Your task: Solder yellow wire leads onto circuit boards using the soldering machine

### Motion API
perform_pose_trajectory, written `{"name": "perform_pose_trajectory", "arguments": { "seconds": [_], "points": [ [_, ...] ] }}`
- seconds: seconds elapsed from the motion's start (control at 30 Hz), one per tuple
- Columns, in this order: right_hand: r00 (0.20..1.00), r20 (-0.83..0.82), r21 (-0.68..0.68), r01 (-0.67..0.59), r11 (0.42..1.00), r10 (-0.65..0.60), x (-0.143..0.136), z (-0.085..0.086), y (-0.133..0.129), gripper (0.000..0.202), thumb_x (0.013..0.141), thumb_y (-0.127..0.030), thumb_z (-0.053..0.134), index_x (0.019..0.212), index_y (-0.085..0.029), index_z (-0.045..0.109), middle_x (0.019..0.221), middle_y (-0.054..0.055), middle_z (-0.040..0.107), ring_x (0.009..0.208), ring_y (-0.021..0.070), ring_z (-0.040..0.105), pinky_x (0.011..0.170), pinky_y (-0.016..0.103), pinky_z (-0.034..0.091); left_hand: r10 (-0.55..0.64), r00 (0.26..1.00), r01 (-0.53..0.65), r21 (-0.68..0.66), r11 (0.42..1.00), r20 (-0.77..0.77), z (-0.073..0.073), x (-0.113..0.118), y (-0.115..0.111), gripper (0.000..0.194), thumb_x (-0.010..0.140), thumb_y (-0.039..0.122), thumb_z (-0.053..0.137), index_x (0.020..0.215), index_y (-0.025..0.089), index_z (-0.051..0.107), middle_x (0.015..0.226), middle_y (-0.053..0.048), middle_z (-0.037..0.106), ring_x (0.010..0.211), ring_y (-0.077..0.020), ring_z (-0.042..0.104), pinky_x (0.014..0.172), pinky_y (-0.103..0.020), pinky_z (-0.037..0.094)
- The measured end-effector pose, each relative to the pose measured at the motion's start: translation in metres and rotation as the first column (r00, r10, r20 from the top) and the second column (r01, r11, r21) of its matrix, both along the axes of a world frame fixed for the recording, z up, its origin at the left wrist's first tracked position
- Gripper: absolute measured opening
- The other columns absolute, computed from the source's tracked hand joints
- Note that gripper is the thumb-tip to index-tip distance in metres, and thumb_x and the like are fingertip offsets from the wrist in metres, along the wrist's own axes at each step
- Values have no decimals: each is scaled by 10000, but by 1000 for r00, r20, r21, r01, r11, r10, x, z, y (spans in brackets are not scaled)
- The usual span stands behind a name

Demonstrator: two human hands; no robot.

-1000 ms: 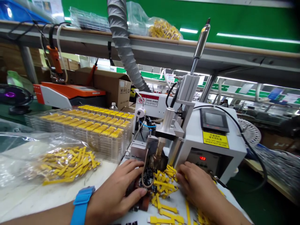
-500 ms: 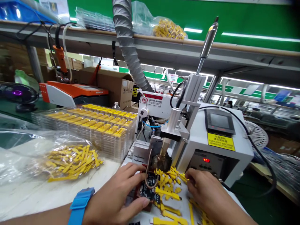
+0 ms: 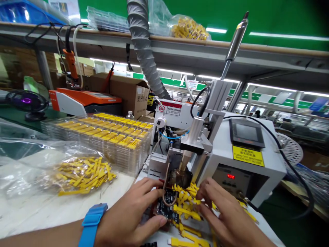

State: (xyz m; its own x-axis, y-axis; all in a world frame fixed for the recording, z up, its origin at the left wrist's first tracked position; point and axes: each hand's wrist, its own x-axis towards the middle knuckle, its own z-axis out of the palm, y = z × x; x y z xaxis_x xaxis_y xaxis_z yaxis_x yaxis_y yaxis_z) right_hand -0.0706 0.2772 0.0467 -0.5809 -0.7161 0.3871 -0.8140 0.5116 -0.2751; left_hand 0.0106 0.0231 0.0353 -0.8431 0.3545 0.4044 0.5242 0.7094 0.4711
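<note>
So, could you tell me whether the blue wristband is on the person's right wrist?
No, the blue wristband sits on the left wrist, behind the left hand that rests by the dark circuit board.

Bright overhead strip lights (image 3: 282, 36) wash my bench evenly; edges bow and darken, and my hands blur slightly.

1. The left hand (image 3: 131, 216) covers the left side of the small board (image 3: 167, 206), so what the board sits on cannot be seen.
2. The right hand (image 3: 226, 216) hides part of the yellow pile (image 3: 186, 202). Its wrist is cut off by the bottom edge.
3. The words on the yellow label (image 3: 248, 156) are too small to read.
4. The hose (image 3: 144, 48) runs off the top edge.
5. The far room is blurry.
</note>
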Motion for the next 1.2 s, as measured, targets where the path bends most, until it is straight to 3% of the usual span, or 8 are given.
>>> {"name": "perform_pose_trajectory", "arguments": {
  "seconds": [0.13,0.23,0.37,0.83,1.03,1.2],
  "points": [
    [1000,13,-29,13,999,-13,0,-2,-3,116,917,-206,463,811,-195,506,746,15,578,654,125,559,592,223,451,-2,1000,2,-2,1000,7,-1,1,0,308,850,267,618,1146,210,551,1259,-49,501,1157,-215,468,999,-348,423],
    [994,-38,-172,-110,979,105,2,-3,-10,126,906,-134,488,896,-203,593,828,5,645,749,107,616,679,188,484,-5,1000,5,-3,1000,26,-2,1,0,314,858,265,614,1159,217,539,1264,-45,493,1161,-209,460,1008,-346,413],
    [971,-121,-347,-235,908,206,2,-10,-22,184,866,-77,523,949,-184,647,861,15,664,787,96,639,717,158,504,3,1000,-2,-2,1000,25,-2,1,0,289,864,267,606,1140,211,539,1256,-43,492,1149,-206,464,1001,-342,415],
    [984,32,-280,-158,947,174,1,-18,-25,214,866,-103,505,954,-183,682,843,24,659,759,107,628,685,206,501,-21,1000,21,-1,1000,12,-3,-1,-2,328,857,241,618,1175,229,539,1280,-40,493,1172,-208,462,1023,-334,400],
    [967,-55,-237,-255,937,249,-3,-23,-18,243,875,-73,494,1018,-154,673,915,84,629,814,140,613,686,231,509,-19,1000,18,-5,1000,-17,-3,-1,-1,318,869,255,606,1176,238,528,1274,-32,489,1166,-201,463,1018,-337,404],
    [974,-71,-208,-227,951,217,-4,-28,-16,264,880,-74,488,1048,-175,665,937,91,606,844,158,599,712,262,520,-23,999,23,-11,1000,-42,-5,-1,-1,301,864,247,613,1152,231,529,1259,-32,499,1155,-200,470,1005,-333,415]
  ]
}}
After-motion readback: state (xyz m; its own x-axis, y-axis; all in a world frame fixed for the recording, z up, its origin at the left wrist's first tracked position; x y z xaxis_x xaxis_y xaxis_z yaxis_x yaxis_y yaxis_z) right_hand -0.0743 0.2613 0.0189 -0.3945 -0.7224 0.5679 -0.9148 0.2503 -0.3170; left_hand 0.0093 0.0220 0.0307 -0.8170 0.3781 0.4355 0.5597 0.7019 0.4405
